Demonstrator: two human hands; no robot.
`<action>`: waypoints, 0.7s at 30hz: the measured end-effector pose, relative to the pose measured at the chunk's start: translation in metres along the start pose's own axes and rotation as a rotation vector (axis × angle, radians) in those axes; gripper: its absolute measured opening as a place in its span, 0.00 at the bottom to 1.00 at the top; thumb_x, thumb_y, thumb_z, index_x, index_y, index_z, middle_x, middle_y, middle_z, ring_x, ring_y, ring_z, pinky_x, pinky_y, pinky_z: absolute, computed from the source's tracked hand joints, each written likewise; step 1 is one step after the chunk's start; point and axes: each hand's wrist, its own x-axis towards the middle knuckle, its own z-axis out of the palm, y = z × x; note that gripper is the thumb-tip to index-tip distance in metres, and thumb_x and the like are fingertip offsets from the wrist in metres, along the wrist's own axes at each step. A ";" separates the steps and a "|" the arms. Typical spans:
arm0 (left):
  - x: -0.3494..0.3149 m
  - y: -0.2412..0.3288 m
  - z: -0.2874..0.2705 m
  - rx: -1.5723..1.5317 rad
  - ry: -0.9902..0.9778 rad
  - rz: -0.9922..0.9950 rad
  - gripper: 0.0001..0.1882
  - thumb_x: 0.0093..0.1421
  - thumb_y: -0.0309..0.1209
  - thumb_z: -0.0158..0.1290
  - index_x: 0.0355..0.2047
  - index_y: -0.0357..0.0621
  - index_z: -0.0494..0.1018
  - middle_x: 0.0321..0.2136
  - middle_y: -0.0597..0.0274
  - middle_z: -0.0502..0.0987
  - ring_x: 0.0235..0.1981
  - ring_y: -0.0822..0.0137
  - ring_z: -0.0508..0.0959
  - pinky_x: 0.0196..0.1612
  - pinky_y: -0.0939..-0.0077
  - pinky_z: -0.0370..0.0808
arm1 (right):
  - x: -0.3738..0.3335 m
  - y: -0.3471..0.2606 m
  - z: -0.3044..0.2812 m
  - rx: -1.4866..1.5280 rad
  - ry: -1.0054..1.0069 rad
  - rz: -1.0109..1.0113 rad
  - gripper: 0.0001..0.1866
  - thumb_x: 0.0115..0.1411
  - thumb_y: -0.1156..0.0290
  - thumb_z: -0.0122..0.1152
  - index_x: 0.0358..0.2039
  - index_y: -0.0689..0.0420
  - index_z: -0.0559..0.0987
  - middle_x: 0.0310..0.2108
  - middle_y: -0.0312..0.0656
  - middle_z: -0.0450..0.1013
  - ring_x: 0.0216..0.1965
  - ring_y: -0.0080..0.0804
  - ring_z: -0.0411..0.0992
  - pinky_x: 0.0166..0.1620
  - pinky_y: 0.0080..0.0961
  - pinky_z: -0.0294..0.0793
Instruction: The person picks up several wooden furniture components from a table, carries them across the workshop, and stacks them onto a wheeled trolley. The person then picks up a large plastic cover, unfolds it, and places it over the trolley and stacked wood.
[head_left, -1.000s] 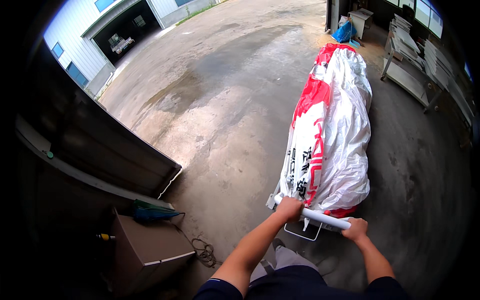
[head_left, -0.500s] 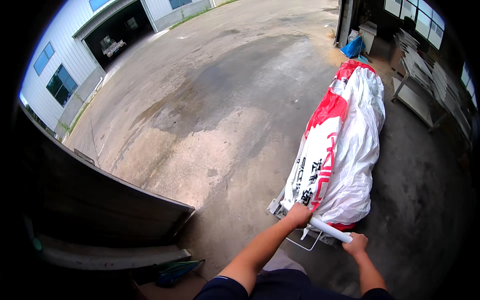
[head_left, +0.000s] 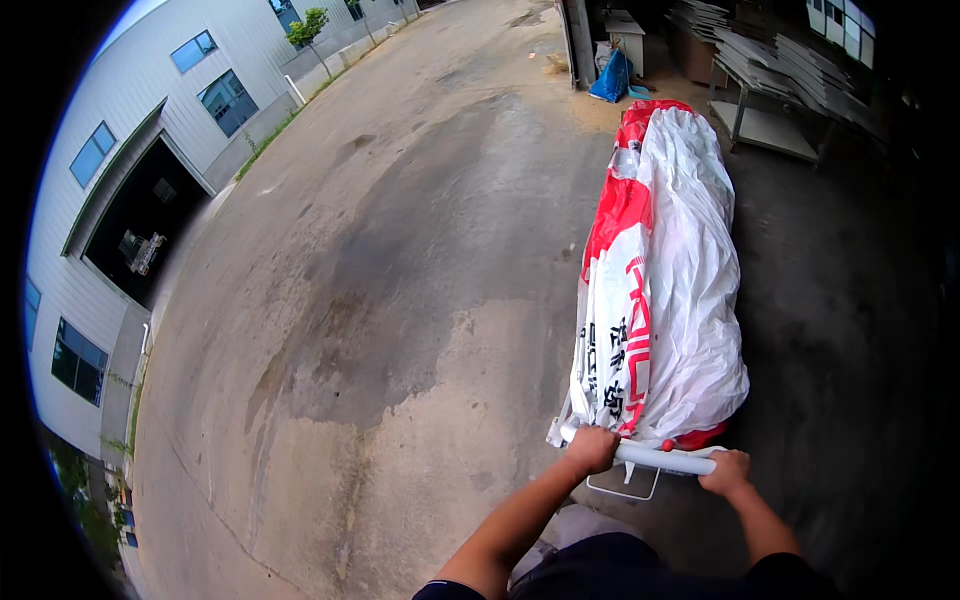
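Note:
My left hand point(head_left: 594, 449) and my right hand point(head_left: 725, 470) are both closed around the light grey tubular handle point(head_left: 655, 457) of a cart. The left grips near the bar's left end, the right at its right end. A thin white wire loop point(head_left: 630, 489) hangs below the bar, and a small red knob point(head_left: 668, 445) shows just behind it. Ahead of the handle lies a long load under a wrinkled red and white plastic sheet point(head_left: 690, 260) with printed characters. The sheet hides what is under it and most of the cart.
A metal rack point(head_left: 765, 130) stacked with grey panels point(head_left: 755, 65) stands ahead to the right. Beyond the load are a blue bag point(head_left: 612, 78), a white cabinet point(head_left: 626, 40) and a door post point(head_left: 577, 45). Stained concrete point(head_left: 400, 330) stretches left toward a pale building point(head_left: 230, 55) with a vehicle point(head_left: 145, 253) inside its doorway.
The view has turned to the right and moved forward with the cart. The dark panel at the lower left is gone from sight. Both hands keep their hold on the handle.

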 end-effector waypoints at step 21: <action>0.099 -0.201 -0.174 -0.096 -0.167 0.046 0.07 0.43 0.30 0.50 0.24 0.47 0.74 0.23 0.55 0.77 0.28 0.53 0.78 0.32 0.60 0.74 | 0.235 -0.160 -0.089 -0.095 -0.251 0.218 0.09 0.34 0.61 0.62 0.18 0.50 0.78 0.22 0.43 0.75 0.28 0.44 0.74 0.35 0.39 0.72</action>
